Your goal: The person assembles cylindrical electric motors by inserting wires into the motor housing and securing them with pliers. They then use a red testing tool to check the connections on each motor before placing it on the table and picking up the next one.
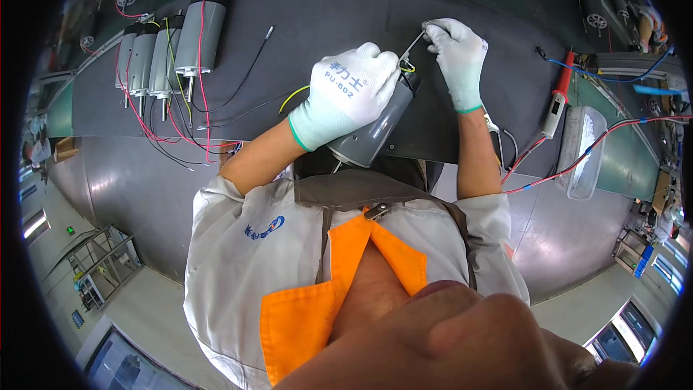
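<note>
A grey cylindrical motor lies tilted on the dark bench in front of me, its shaft end toward my body. My left hand, in a white knit glove with a green cuff, lies over the motor. Its fingers are closed at the motor's far end, by a thin grey lead. The lead stretches up and right to my gloved right hand, which pinches its other end between thumb and fingers. A short yellow-green wire sticks out beside my left wrist. The left fingertips partly hide the lead's base.
At the left, several grey motors stand in a row with red, black and yellow-green wires. A red-and-white handheld tool lies at the right beside a clear plastic tray. A red cable runs across the right bench edge.
</note>
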The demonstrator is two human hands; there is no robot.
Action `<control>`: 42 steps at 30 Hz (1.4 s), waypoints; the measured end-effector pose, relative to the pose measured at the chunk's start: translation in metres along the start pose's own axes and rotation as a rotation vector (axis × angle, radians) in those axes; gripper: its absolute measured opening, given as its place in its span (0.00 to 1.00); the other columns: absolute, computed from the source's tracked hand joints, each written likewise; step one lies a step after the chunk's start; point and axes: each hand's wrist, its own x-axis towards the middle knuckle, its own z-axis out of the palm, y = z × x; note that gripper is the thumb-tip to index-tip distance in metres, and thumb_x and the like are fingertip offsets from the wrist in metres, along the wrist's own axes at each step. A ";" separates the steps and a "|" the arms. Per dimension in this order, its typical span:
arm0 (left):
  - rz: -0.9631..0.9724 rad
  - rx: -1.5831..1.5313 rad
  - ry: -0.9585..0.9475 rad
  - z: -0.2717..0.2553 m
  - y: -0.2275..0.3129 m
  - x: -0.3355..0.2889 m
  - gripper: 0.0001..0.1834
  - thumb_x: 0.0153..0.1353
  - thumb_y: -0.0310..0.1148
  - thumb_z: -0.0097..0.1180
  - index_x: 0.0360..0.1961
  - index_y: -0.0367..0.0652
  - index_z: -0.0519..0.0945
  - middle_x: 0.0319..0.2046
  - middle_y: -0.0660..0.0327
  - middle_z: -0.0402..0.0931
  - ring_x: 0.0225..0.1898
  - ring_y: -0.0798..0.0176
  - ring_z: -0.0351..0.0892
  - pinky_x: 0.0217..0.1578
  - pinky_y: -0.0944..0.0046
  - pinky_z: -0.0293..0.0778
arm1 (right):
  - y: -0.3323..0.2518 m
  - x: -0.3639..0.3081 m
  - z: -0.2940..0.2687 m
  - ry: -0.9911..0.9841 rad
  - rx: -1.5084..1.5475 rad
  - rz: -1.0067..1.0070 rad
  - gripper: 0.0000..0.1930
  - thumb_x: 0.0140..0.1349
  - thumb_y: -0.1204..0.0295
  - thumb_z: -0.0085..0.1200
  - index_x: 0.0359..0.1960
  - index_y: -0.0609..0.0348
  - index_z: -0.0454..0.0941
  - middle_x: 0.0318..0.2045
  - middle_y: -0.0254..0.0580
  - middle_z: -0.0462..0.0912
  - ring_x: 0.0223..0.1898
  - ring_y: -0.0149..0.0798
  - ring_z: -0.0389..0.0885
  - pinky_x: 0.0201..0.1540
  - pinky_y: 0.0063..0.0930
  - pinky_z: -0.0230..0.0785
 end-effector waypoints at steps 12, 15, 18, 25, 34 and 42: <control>0.439 0.084 -0.210 -0.012 -0.030 0.018 0.08 0.60 0.36 0.57 0.37 0.45 0.76 0.22 0.61 0.76 0.21 0.55 0.82 0.20 0.53 0.75 | -0.070 -0.055 -0.037 -0.464 0.661 0.380 0.13 0.72 0.67 0.54 0.39 0.69 0.79 0.18 0.30 0.69 0.17 0.22 0.63 0.17 0.18 0.54; 0.562 0.112 -0.216 -0.011 -0.039 0.022 0.10 0.60 0.39 0.55 0.37 0.44 0.75 0.22 0.60 0.77 0.21 0.54 0.82 0.20 0.53 0.75 | -0.066 -0.063 -0.037 -0.341 0.659 0.388 0.12 0.72 0.69 0.53 0.39 0.70 0.80 0.18 0.27 0.67 0.16 0.19 0.59 0.17 0.17 0.49; 0.452 0.050 -0.270 -0.016 -0.031 0.015 0.09 0.60 0.37 0.56 0.34 0.43 0.75 0.20 0.61 0.76 0.20 0.56 0.81 0.19 0.54 0.74 | -0.071 -0.025 -0.024 -0.329 0.680 0.281 0.12 0.72 0.69 0.54 0.39 0.69 0.79 0.18 0.25 0.65 0.15 0.19 0.55 0.16 0.17 0.44; 0.399 0.163 -0.287 -0.025 -0.017 0.007 0.12 0.60 0.36 0.55 0.35 0.37 0.75 0.22 0.56 0.78 0.19 0.53 0.82 0.18 0.53 0.76 | -0.072 0.018 0.037 -0.337 0.766 0.315 0.10 0.73 0.72 0.53 0.42 0.69 0.80 0.21 0.29 0.70 0.19 0.21 0.64 0.17 0.15 0.50; 0.491 0.009 -0.210 -0.011 -0.034 0.037 0.11 0.64 0.41 0.58 0.40 0.45 0.80 0.41 0.57 0.81 0.45 0.53 0.83 0.39 0.53 0.81 | -0.018 -0.131 -0.112 0.148 -1.095 0.130 0.20 0.63 0.80 0.55 0.58 0.64 0.78 0.47 0.56 0.83 0.52 0.57 0.81 0.58 0.45 0.73; -0.295 -1.010 -0.756 0.013 -0.044 0.086 0.20 0.73 0.43 0.54 0.49 0.37 0.86 0.43 0.61 0.87 0.48 0.67 0.83 0.52 0.66 0.76 | 0.000 -0.219 -0.068 0.171 -0.916 0.207 0.28 0.60 0.74 0.60 0.64 0.60 0.73 0.60 0.51 0.76 0.63 0.58 0.72 0.65 0.49 0.66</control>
